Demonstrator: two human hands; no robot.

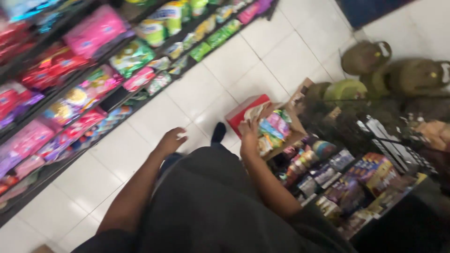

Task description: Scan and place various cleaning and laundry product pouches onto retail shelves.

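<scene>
The right hand [249, 137] grips the near rim of a cardboard box [281, 136] of packets [274, 131], steadying it above the counter's shelf edge (blurred). The left hand [171, 140] hangs loosely curled over the floor [225, 70], holding nothing I can make out.

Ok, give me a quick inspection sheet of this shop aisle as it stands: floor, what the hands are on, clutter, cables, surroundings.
Surface: white tiled floor, glossy.
Job's things: brown cardboard box filled with colourful snack packets; a red carton beside it.
Clutter: olive-green bags on the floor at the far right.
Hands: right hand on the box's packets; left hand free over the floor, too blurred to tell its grip.
Cables: nothing seen.
Surroundings: shelves of pink and green packets at left; low rack of packaged goods at right.
</scene>
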